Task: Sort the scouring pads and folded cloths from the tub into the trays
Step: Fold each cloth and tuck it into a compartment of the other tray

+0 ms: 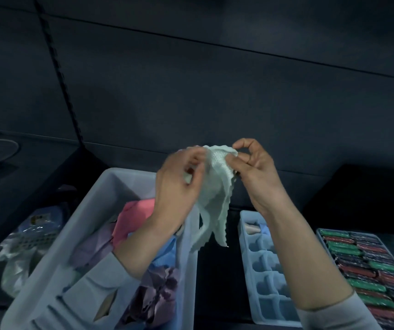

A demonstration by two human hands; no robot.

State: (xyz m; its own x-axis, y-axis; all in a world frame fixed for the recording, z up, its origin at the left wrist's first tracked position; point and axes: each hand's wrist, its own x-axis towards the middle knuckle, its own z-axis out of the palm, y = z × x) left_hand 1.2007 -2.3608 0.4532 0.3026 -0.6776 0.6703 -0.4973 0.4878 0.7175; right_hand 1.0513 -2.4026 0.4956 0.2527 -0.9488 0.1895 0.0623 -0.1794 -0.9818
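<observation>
Two grey sleeves are reaching up from the bottom edge, nearest the lens, and the bare forearms are rising from them toward the middle of the view. The left hand (pixel 179 182) is pinching one upper edge of a pale green cloth (pixel 215 198), its fingers curled round the fabric. The right hand (pixel 254 172) is pinching the opposite upper corner between thumb and fingertips, with the forefinger arched above. So both hands are clamped on the same cloth, close together, and it is hanging limp and unfolded below the grip, its wavy-cut lower edge dangling in the air.

Below and left of the grip, a pale tub (pixel 110 186) is sitting with more cloths crumpled inside it: a pink cloth (pixel 134 217) just under the left wrist, a lilac one beside it, blue and darker purple ones nearer the camera. The hanging cloth's tail is dangling over the tub's right wall.

Below and right of the grip, a light blue compartment tray (pixel 246 236) is lying with a few folded pieces in its far cells. Further right, a second tray (pixel 321 232) is lying packed with rows of green, red and dark scouring pads (pixel 360 265).

Far to the left of the grip, a clear plastic bag (pixel 24 239) is lying beside the tub.
</observation>
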